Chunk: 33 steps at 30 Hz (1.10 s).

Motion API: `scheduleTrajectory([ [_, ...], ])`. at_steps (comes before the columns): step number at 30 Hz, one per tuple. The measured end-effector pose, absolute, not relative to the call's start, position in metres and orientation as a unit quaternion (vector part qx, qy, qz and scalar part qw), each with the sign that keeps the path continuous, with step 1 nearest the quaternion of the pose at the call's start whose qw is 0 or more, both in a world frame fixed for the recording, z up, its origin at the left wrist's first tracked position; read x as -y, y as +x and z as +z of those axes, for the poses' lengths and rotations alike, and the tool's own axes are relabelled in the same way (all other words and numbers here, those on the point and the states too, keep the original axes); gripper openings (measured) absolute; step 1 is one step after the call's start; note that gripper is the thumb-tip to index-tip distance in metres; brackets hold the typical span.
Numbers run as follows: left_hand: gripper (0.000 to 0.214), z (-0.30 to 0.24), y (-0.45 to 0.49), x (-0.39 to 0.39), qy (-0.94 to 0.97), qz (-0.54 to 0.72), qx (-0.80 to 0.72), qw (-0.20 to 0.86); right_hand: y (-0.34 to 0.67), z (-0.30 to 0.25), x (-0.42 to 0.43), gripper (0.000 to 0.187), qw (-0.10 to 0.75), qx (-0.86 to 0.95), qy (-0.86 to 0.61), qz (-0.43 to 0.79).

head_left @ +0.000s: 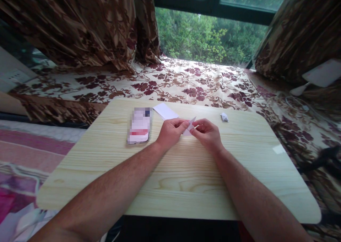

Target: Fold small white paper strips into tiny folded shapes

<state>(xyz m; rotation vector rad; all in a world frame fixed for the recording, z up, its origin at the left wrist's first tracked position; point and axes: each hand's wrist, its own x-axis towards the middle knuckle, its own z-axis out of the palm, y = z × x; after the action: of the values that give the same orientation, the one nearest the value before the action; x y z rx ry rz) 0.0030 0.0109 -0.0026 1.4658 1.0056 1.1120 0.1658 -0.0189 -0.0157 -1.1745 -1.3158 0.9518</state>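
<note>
Both hands meet over the far middle of a pale wooden table (pixel 186 178). My left hand (pixel 172 131) and my right hand (pixel 207 132) each pinch a small folded piece of white paper (pixel 190 124), whose pointed tip sticks up between them. Their fingers are curled closed around it. A flat white paper sheet (pixel 165 111) lies on the table just behind my left hand. A phone (pixel 139 125) lies face up to the left of my left hand. A small folded white paper shape (pixel 224 117) rests to the right of my right hand.
Beyond the table lies a floral cloth (pixel 186 80) under a window with brown patterned curtains (pixel 80 25) on both sides. A white charger and cable (pixel 301 93) sit at the right. Pink striped bedding (pixel 23 153) is at the left.
</note>
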Motion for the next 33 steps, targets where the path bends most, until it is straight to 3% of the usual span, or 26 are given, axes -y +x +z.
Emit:
scheduleTrajectory([
  [6, 0.040, -0.004, 0.004, -0.008, 0.588, 0.451, -0.347, 0.575, 0.166, -0.017, 0.018, 0.032, 0.536, 0.562, -0.512, 0.367],
  [27, 0.043, -0.014, 0.007, -0.013, 0.600, 0.478, -0.378, 0.517, 0.166, -0.022, 0.015, 0.023, 0.581, 0.549, -0.511, 0.317],
  [33, 0.043, -0.017, 0.007, -0.014, 0.596, 0.468, -0.389, 0.524, 0.169, -0.018, 0.013, 0.032, 0.591, 0.528, -0.513, 0.331],
])
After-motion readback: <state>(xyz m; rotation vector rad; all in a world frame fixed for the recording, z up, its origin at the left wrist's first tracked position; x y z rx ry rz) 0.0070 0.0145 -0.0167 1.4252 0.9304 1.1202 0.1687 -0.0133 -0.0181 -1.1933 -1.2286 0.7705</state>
